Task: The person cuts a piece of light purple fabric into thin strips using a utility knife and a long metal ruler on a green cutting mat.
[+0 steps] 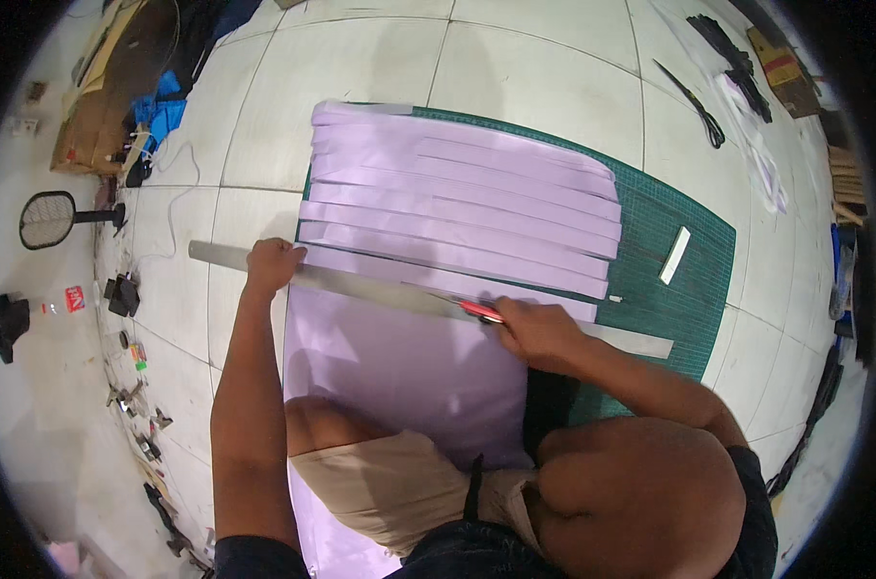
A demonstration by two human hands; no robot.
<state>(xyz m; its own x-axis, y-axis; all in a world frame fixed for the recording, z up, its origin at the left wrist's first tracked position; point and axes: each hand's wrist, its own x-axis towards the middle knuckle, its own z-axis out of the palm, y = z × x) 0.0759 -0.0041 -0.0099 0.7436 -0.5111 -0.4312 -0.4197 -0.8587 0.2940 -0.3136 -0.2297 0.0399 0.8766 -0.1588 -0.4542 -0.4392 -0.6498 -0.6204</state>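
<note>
A large lilac paper sheet (pixel 399 362) lies on a green cutting mat (pixel 669 251) on the tiled floor. Beyond it lie several cut lilac strips (pixel 457 198), side by side. A long metal ruler (pixel 380 289) crosses the sheet. My left hand (pixel 272 262) presses down on the ruler near its left end. My right hand (pixel 534 330) grips a red-handled cutter (pixel 478 309) with its blade against the ruler's edge, about mid-length. My knees rest on the near part of the sheet.
A small white strip (pixel 675 255) lies on the mat's right side. Black scissors (pixel 694 101) and dark scraps lie on the floor at the far right. Cardboard (pixel 95 116), blue material, a round racket-shaped swatter (pixel 50 218) and small tools line the left.
</note>
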